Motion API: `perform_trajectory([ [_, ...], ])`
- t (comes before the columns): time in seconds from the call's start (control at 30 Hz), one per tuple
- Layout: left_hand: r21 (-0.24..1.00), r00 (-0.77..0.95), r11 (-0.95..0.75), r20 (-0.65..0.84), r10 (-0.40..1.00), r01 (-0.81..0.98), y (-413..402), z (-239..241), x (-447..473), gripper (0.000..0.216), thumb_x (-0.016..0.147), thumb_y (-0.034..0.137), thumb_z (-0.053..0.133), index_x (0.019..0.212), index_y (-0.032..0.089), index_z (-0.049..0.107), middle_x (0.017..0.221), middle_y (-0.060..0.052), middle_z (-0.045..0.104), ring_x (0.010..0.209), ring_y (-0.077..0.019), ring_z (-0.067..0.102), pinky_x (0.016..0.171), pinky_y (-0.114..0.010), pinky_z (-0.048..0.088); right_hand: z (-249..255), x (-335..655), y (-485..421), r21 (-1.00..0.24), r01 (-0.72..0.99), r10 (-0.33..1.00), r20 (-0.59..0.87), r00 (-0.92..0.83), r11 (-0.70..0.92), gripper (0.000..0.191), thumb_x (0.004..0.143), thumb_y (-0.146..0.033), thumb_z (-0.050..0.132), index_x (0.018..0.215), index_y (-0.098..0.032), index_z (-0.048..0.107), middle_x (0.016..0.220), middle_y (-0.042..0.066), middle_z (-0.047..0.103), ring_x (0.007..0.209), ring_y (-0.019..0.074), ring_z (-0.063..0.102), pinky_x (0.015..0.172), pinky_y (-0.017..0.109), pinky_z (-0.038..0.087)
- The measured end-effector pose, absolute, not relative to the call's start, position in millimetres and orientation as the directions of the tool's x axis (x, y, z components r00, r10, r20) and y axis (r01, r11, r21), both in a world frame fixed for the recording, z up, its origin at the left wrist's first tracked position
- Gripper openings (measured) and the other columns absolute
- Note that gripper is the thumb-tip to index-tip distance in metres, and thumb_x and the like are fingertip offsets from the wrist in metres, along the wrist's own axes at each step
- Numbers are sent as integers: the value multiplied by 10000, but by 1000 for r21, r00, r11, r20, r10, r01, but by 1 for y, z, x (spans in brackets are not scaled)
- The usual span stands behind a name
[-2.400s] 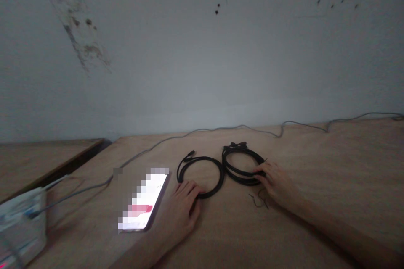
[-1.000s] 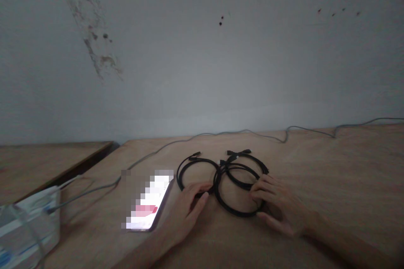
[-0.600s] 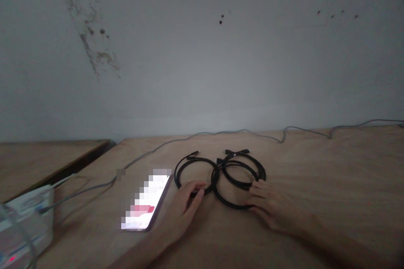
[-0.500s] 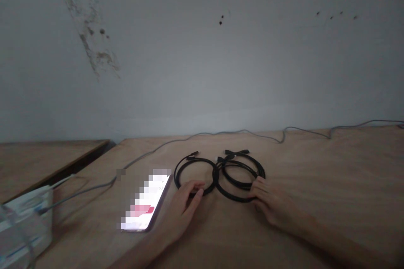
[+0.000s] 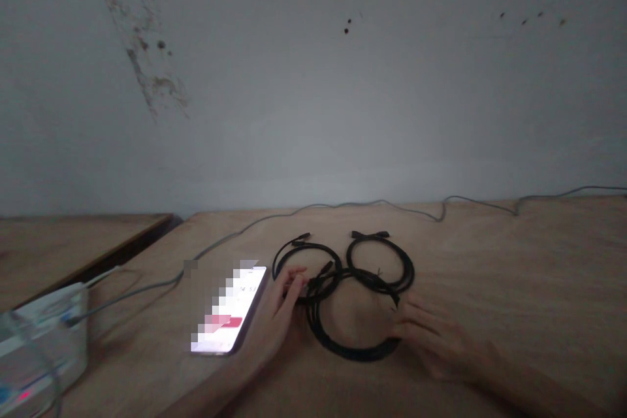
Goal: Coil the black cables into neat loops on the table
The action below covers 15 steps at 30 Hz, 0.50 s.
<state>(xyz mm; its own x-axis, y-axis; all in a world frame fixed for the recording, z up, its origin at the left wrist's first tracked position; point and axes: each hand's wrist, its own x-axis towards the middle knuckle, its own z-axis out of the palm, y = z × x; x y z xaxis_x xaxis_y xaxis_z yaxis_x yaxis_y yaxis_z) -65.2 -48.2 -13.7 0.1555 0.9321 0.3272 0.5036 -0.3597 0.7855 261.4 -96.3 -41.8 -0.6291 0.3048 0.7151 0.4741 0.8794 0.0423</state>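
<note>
- Moved since half a second ago: the near coil point(image 5: 343, 351) of black cable is now lying closer to the person, drawn away from the far coil point(image 5: 410, 269). The right hand point(image 5: 434, 339) is sitting nearer too.
- Right hand: lying low over the table point(image 5: 514, 274), fingers point(image 5: 409, 320) spreading out, tips touching the right rim of the near coil. It is resting open and not closing round the cable.
- Left hand point(image 5: 280, 317): lying flat with fingers point(image 5: 294, 279) stretching forward, pressing on the near rim of the left coil point(image 5: 313, 246). It is open; the dim light is hiding whether any finger is hooking under the cable.
- Near coil: lying flat on the table between the two hands, its far edge overlapping the near edges of the left coil and the far coil.
- Left coil and far coil: lying side by side, just apart, plug ends pointing toward the wall point(image 5: 313, 111).
- Phone point(image 5: 230, 307): lying face up with its screen glowing, just left of the left hand.
- Grey cable point(image 5: 318, 207): running along the back of the table, beyond the coils.
- White box point(image 5: 44, 333): standing at the far left edge, well apart from the hands, with a grey lead going into it.
- Side table point(image 5: 73, 241): standing to the left, beside the main table.
</note>
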Motion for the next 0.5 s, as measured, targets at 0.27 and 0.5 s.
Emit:
perform_trajectory([
  [0.27, 567, 215, -420, 394, 894, 709, -53, -7, -60, 278, 906, 478, 641, 933, 202, 650, 896, -61, 701, 846, -258, 664, 759, -380, 508, -30, 258, -93, -285, 567, 596, 634, -494, 773, 225, 986, -230, 516, 1167, -239, 649, 1043, 97, 715, 970, 263, 669, 838, 428, 562],
  [0.5, 414, 277, -385, 298, 914, 825, -54, -10, -59, 351, 838, 529, 695, 730, 222, 564, 674, 7, 611, 669, -214, 593, 616, -306, 374, -54, 266, -68, -361, 826, 831, 515, -210, 433, 236, 962, -417, 627, 1109, -247, 700, 961, 57, 732, 897, 268, 675, 772, 407, 542],
])
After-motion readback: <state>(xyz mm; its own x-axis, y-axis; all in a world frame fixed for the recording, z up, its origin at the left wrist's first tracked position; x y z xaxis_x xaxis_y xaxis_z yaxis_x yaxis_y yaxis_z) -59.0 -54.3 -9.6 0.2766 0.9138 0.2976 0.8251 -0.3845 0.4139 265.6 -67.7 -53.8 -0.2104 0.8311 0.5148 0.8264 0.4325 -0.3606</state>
